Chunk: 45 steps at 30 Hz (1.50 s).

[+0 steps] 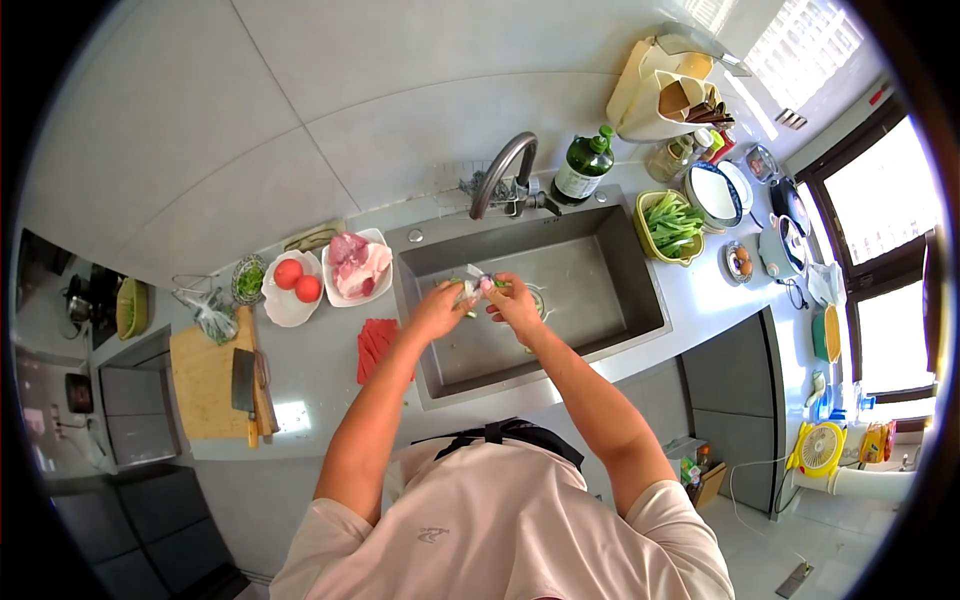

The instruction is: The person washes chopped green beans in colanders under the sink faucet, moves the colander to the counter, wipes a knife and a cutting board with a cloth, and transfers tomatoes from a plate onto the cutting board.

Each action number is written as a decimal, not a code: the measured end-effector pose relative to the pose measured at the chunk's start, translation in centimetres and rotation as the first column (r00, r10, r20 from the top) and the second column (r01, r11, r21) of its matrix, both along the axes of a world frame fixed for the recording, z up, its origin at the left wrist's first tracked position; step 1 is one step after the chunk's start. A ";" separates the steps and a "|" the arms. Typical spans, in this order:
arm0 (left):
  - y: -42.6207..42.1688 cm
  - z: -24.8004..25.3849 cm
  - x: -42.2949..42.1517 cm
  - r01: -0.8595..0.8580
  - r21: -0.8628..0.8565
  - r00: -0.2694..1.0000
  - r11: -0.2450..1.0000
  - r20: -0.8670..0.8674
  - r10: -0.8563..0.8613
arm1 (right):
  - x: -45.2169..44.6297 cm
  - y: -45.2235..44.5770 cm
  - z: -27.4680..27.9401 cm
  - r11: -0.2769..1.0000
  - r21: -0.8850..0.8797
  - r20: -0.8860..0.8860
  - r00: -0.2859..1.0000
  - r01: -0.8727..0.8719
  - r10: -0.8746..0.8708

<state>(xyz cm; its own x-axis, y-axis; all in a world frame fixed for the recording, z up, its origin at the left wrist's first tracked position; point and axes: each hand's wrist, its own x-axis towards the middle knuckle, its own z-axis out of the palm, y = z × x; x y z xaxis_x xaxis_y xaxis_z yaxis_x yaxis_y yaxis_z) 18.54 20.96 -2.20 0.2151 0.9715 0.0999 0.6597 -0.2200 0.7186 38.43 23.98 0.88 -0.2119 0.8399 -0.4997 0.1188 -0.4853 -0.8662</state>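
Both of my hands are close together over the grey sink (pixel 590 300). My left hand (pixel 440 308) is closed, fingertips pinched at a small whitish thing; a bit of green shows beside them. My right hand (pixel 515 305) is closed round a small pale, pinkish piece (pixel 487 284), too small to name surely. A thin whitish strip stands up between the hands. Behind the right hand, the sink's drain is partly hidden. The dark curved faucet (pixel 505 175) rises at the sink's back edge.
Left of the sink are a dish of raw meat (pixel 358 268), tomatoes (pixel 297 280), a red cloth (pixel 377 348), and a cleaver (pixel 243 382) on a cutting board (pixel 200 385). To the right stand a green pump bottle (pixel 583 168), a basket of greens (pixel 672 225) and eggs (pixel 740 262).
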 end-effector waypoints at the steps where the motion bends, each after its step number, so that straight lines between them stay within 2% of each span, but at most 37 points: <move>1: -0.4 0.0 -0.1 -0.004 -0.022 0.998 1.000 0.057 0.005 | -0.1 0.2 -0.3 1.000 -0.025 -0.005 1.000 0.000 0.000; 2: -0.8 0.0 0.0 -0.006 -0.043 0.993 0.999 0.114 0.011 | -0.3 0.3 -0.6 0.999 -0.050 -0.011 1.000 0.000 0.000; 3: -1.2 0.2 0.1 -0.007 -0.066 0.985 0.998 0.172 0.018 | -0.4 0.4 -1.3 1.000 0.013 -0.041 0.999 -0.015 0.016; 4: -1.5 0.1 0.1 -0.033 -0.188 0.928 0.982 0.359 0.100 | -0.5 0.6 -2.0 0.997 0.077 -0.071 0.997 -0.027 0.033; 6: -2.2 -0.5 -0.3 -0.010 -0.423 0.698 0.906 0.646 0.310 | -0.9 0.6 -2.4 0.982 0.186 -0.157 0.986 -0.022 0.052; 8: -2.3 -1.5 -1.6 -0.040 -0.532 0.635 0.846 0.640 0.432 | -1.3 0.4 -1.6 0.962 0.272 -0.272 0.961 0.020 0.057; 9: -2.4 -1.4 -2.0 -0.049 -0.584 0.600 0.810 0.631 0.491 | -1.4 0.3 -1.7 0.973 0.228 -0.323 0.945 0.028 0.048; 11: -2.8 -1.3 -2.7 -0.052 -0.569 0.504 0.821 0.695 0.514 | -1.8 0.4 -2.0 0.990 0.137 -0.422 0.906 0.038 0.024; 14: -3.3 -0.9 -3.5 -0.046 -0.515 0.391 0.856 0.779 0.489 | -2.5 0.2 -2.4 0.993 0.116 -0.351 0.934 -0.028 0.067; 17: -3.3 -0.1 -3.3 -0.064 -0.510 0.298 0.858 0.811 0.504 | -3.6 -0.2 -2.5 0.958 0.263 -0.202 0.964 -0.117 0.174; 18: -3.4 0.2 -3.4 -0.074 -0.520 0.266 0.851 0.812 0.520 | -3.9 -0.7 -1.3 0.905 0.398 -0.072 0.978 -0.150 0.194; 20: -3.6 0.8 -4.3 -0.035 -0.517 0.375 0.855 0.786 0.491 | -4.4 -2.2 2.4 0.744 0.619 0.192 0.967 -0.251 0.166; 21: -3.6 0.5 -4.8 -0.015 -0.515 0.428 0.857 0.771 0.471 | -4.7 -2.1 1.9 0.757 0.600 0.221 0.963 -0.260 0.156; 24: -3.9 -0.5 -6.2 0.033 -0.542 0.496 0.840 0.738 0.457 | -4.1 -1.5 1.3 0.974 0.223 -0.236 0.969 -0.024 0.078; 27: -4.2 -1.8 -6.7 0.069 -0.679 0.668 0.731 0.575 0.471 | -4.4 -1.7 2.0 0.991 0.097 -0.274 0.960 0.094 -0.064; 28: -4.7 -0.9 -6.1 0.017 -0.603 0.733 0.797 0.549 0.400 | -4.6 -1.9 2.3 0.989 0.044 -0.299 0.947 0.139 -0.120; 30: -5.5 0.1 -4.1 -0.058 -0.417 0.847 0.907 0.460 0.265 | -4.3 -2.0 1.5 0.992 0.059 -0.258 0.962 0.112 -0.093; 31: -5.2 -0.2 -3.7 -0.058 -0.300 0.860 0.952 0.470 0.201 | -4.2 -2.1 1.4 0.993 0.074 -0.248 0.966 0.095 -0.074; 34: -5.3 1.0 -1.7 -0.049 -0.183 0.760 0.982 0.631 0.155 | -3.7 -2.2 0.7 0.993 0.113 -0.161 0.987 0.031 -0.012; 35: -5.3 1.1 -0.9 -0.106 -0.109 0.810 0.988 0.567 0.149 | -3.5 -2.2 0.5 0.992 0.126 -0.124 0.992 0.006 0.009; 38: -4.2 1.6 -0.9 -0.081 -0.305 0.765 0.949 0.591 0.256 | -3.6 -1.8 0.5 0.990 0.086 -0.202 0.975 0.114 -0.095; 39: -4.3 2.1 -1.1 -0.099 -0.427 0.701 0.899 0.611 0.368 | -3.3 -1.8 1.8 0.991 0.017 -0.230 0.965 0.130 -0.123; 42: -3.9 0.3 -2.3 -0.134 -0.422 0.576 0.897 0.703 0.417 | -1.7 -0.5 1.0 0.994 -0.049 -0.243 0.964 0.095 -0.104; 43: -3.6 -0.1 -2.4 -0.118 -0.432 0.493 0.894 0.756 0.430 | -1.1 -0.1 1.1 0.993 -0.093 -0.317 0.944 0.067 -0.093; 45: -3.4 -0.3 -2.6 -0.153 -0.456 0.408 0.876 0.779 0.477 | -1.7 -0.4 1.1 0.997 0.070 -0.198 0.980 0.043 -0.028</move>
<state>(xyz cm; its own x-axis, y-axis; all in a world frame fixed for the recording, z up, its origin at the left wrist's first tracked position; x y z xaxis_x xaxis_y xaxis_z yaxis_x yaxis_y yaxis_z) 15.98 17.61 -2.50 -0.1511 0.9607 -0.2330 -0.3443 0.1697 0.9234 36.76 23.55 1.93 -0.2692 0.8816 -0.3878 -0.0733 -0.4202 -0.9044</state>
